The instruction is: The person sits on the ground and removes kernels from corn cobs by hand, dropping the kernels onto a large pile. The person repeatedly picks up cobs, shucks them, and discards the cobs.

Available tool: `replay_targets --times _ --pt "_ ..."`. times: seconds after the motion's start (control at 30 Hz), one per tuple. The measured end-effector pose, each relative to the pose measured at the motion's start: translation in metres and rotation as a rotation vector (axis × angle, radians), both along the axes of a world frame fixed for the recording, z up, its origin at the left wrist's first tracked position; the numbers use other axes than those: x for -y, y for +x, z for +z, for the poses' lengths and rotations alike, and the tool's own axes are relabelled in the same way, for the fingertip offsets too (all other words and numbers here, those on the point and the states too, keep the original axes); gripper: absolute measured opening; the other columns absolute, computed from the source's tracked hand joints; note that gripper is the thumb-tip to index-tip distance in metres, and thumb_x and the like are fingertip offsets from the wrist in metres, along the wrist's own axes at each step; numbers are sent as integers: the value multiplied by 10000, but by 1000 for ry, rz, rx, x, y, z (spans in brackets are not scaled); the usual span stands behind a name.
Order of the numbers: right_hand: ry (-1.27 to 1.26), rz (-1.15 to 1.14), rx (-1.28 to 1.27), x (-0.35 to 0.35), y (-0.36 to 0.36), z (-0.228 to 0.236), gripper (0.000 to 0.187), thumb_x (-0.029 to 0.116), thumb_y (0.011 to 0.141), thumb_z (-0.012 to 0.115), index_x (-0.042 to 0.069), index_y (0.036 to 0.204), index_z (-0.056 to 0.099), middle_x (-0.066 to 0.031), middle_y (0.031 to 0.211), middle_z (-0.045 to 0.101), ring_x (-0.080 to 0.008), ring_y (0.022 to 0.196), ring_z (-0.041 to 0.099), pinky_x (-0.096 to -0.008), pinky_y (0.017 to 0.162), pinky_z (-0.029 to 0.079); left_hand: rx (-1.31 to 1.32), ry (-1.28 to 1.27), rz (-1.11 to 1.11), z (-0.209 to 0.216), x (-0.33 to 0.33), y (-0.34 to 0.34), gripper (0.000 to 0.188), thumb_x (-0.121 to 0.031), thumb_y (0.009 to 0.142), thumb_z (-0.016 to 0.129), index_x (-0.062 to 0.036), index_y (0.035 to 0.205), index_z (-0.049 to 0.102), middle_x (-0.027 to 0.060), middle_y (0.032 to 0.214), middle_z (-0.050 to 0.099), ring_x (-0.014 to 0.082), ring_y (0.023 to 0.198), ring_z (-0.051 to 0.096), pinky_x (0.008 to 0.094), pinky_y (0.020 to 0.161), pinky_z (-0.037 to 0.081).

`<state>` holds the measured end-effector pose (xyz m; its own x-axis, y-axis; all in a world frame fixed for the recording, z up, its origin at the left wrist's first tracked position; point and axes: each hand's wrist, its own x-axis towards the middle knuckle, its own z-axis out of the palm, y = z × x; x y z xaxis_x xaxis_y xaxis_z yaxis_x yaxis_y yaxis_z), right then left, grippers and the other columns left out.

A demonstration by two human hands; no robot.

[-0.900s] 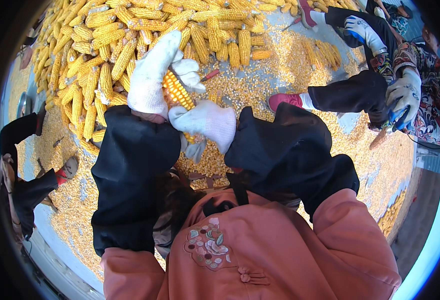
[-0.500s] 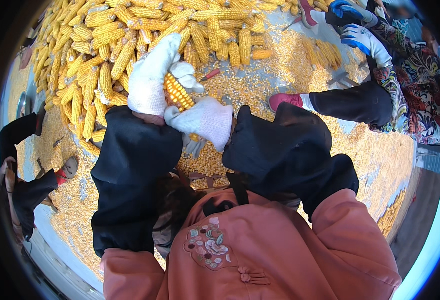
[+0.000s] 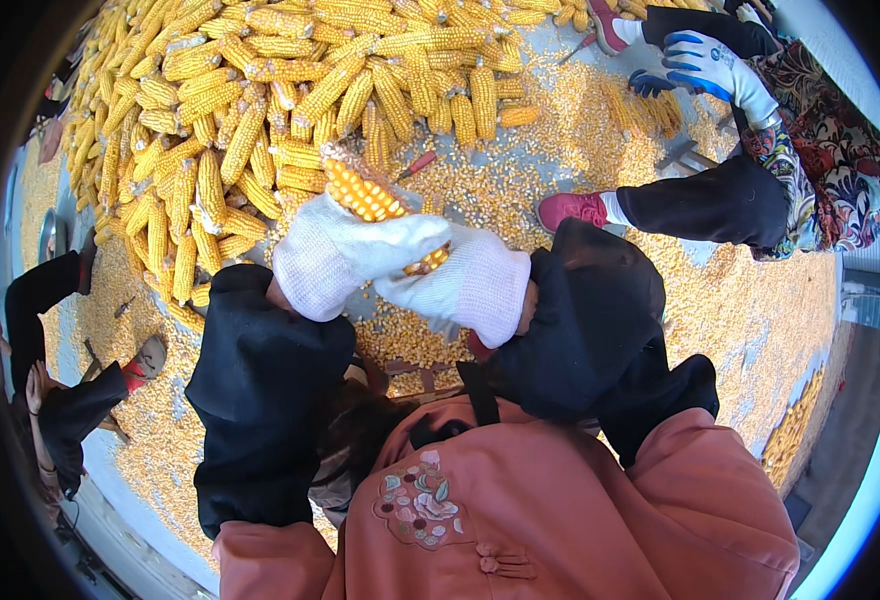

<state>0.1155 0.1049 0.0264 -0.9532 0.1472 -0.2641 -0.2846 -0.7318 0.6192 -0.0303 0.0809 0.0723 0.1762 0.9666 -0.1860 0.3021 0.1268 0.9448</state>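
A yellow corn cob [image 3: 358,190] slants between my two hands in front of the corn pile, with rows of kernels showing on its upper end. My left hand [image 3: 375,243], in a white knit glove, is closed across the middle of the cob. Below it, my right hand [image 3: 440,275], gloved the same way, closes round the lower end, where a strip of kernels shows between the gloves. Most of its fingers are hidden behind the cob and the left glove. Loose kernels [image 3: 400,335] cover the ground under my hands.
A heap of corn cobs [image 3: 230,100] rises ahead and to the left. A red-handled tool [image 3: 418,165] lies beside it. At right, a co-worker's gloved hand [image 3: 705,65] and red shoe [image 3: 572,208] show. Another person's leg [image 3: 85,400] reaches in at left.
My left hand has come down from above the cob and now wraps its middle. My right hand has shifted slightly right and lower. The co-worker's hands at right have moved.
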Motion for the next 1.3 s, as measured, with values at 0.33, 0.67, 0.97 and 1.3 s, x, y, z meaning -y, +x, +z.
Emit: replay_targets --times 0.33,0.67,0.97,1.3 --pt "1714 697 932 4 -1 67 247 239 810 547 26 933 525 -57 652 544 -150 573 565 -264 567 493 599 -400 192 3 4 -2 201 -106 737 630 -2 907 598 65 801 616 94 650 579 236 571 468" --pt "1643 655 938 4 -10 75 278 295 809 546 53 945 539 -45 644 550 -136 535 557 -239 519 474 -304 508 -30 -31 1 -23 405 -4 671 511 -5 1076 535 152 1052 572 254 983 564 320 823 457" --pt "1423 343 867 10 -14 58 290 307 738 630 77 901 559 -20 604 551 -110 496 553 -227 447 448 -564 918 -76 -33 1 -28 396 16 698 482 19 1093 513 172 1092 547 297 1016 538 341 843 439" --pt "1596 310 1077 17 -20 39 285 216 757 635 21 935 528 -29 675 574 -96 547 559 -218 473 447 -50 413 441 -60 -5 -9 330 -141 885 404 9 1171 470 132 1138 528 184 1089 482 242 905 350"
